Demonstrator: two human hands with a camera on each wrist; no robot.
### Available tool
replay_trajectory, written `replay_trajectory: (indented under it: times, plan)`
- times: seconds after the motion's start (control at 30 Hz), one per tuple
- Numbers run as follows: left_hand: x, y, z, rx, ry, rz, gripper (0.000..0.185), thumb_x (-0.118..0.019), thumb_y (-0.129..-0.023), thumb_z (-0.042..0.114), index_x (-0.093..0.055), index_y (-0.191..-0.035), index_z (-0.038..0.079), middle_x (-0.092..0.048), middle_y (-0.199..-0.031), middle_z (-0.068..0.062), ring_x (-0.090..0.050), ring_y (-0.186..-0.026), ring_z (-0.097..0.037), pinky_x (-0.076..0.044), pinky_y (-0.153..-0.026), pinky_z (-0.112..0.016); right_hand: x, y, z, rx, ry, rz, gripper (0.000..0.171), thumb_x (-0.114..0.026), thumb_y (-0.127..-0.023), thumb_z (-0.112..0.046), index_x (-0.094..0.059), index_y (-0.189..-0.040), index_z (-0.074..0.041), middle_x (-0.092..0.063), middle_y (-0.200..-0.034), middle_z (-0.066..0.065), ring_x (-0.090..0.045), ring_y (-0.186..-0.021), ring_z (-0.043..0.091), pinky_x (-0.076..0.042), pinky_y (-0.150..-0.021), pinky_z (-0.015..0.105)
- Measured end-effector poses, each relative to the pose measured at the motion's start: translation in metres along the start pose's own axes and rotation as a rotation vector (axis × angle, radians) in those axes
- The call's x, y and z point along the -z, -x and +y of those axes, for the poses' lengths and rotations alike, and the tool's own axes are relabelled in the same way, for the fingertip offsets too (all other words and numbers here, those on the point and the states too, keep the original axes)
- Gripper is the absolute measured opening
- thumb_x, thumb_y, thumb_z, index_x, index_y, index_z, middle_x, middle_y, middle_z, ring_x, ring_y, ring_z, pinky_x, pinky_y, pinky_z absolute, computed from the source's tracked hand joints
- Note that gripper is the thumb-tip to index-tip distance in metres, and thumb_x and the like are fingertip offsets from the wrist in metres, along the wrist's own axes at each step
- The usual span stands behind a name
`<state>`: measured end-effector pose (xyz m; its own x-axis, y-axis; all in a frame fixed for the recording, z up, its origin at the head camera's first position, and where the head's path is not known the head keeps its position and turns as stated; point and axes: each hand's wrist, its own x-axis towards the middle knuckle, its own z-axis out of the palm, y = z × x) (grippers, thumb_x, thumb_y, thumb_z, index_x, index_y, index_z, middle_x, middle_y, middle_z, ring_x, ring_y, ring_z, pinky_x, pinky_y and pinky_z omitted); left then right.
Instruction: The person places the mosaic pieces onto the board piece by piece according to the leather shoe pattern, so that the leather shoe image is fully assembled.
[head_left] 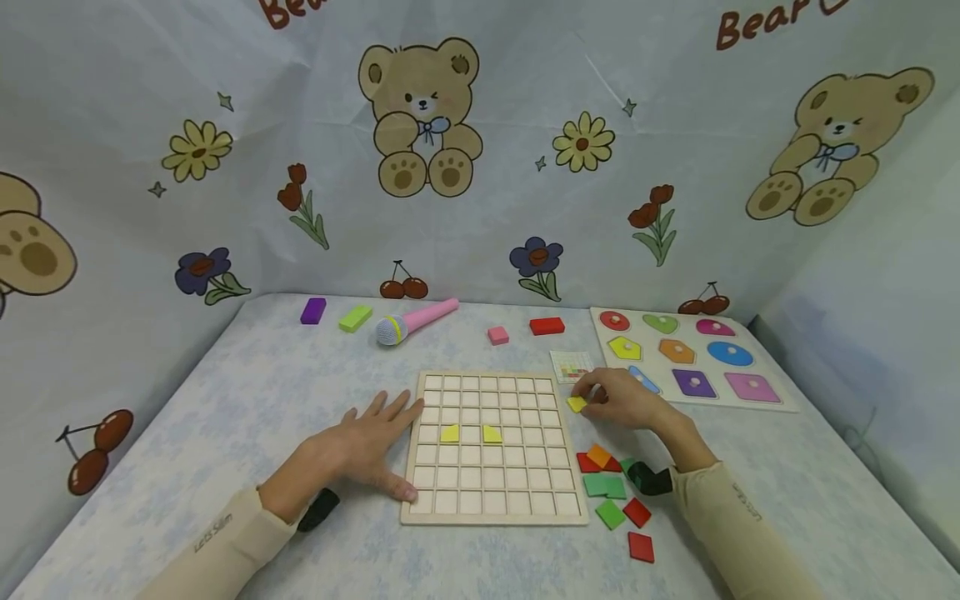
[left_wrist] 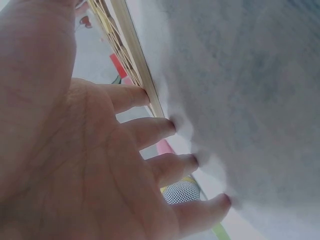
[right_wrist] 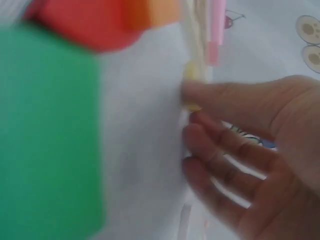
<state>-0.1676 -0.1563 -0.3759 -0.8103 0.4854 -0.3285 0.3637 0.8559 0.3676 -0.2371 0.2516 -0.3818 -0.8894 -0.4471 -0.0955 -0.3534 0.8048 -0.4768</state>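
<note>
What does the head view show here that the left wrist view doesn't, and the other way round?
Only the head view shows the right hand pinching a yellow tile beside the grid board, two yellow tiles already in its cells, the loose coloured tiles and the shape puzzle.
Only the left wrist view shows the left hand's palm and its fingertips pressing on the table cover.
Both show the left hand spread flat against the board's left edge, and the toy microphone.

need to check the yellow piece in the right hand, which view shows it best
The head view: the yellow piece is sharp, pinched by the right hand beside the grid board. Right wrist shows only a yellow blur; left wrist misses it.
</note>
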Motion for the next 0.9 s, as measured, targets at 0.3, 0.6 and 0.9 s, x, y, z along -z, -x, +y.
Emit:
replay_trajectory:
  times: [0.3, 0.6, 0.9]
  plan:
    - [0.001, 0.0, 0.001, 0.003, -0.005, -0.007, 0.129, -0.081, -0.067, 0.067, -0.013, -0.162, 0.013, -0.006, -0.169, -0.016, -0.002, -0.154, -0.046, -0.012, -0.112, -0.077, 0.001, -0.002, -0.002, 0.05, 0.083, 0.0, 0.016, -0.079, -0.087, -0.017, -0.071, -0.1, -0.01, -0.066, -0.087, -0.003, -0.054, -0.076, 0.013, -0.049, -0.069, 0.024]
    - [0.001, -0.002, 0.001, 0.003, -0.013, -0.012, 0.129, -0.08, -0.068, 0.068, -0.013, -0.162, 0.013, -0.006, -0.169, -0.016, -0.002, -0.153, -0.046, -0.013, -0.112, -0.077, 0.006, -0.001, -0.029, 0.047, 0.148, 0.006, 0.016, -0.08, -0.085, -0.016, -0.071, -0.097, -0.009, -0.067, -0.089, 0.001, -0.058, -0.078, 0.016, -0.051, -0.071, 0.027]
    - [0.002, -0.002, 0.002, 0.013, -0.01, -0.021, 0.128, -0.08, -0.068, 0.067, -0.013, -0.162, 0.013, -0.006, -0.169, -0.016, -0.002, -0.153, -0.046, -0.013, -0.112, -0.077, -0.007, -0.006, -0.066, 0.086, 0.143, -0.03, 0.018, -0.08, -0.086, -0.022, -0.072, -0.101, -0.014, -0.066, -0.091, -0.004, -0.059, -0.082, 0.016, -0.051, -0.072, 0.025]
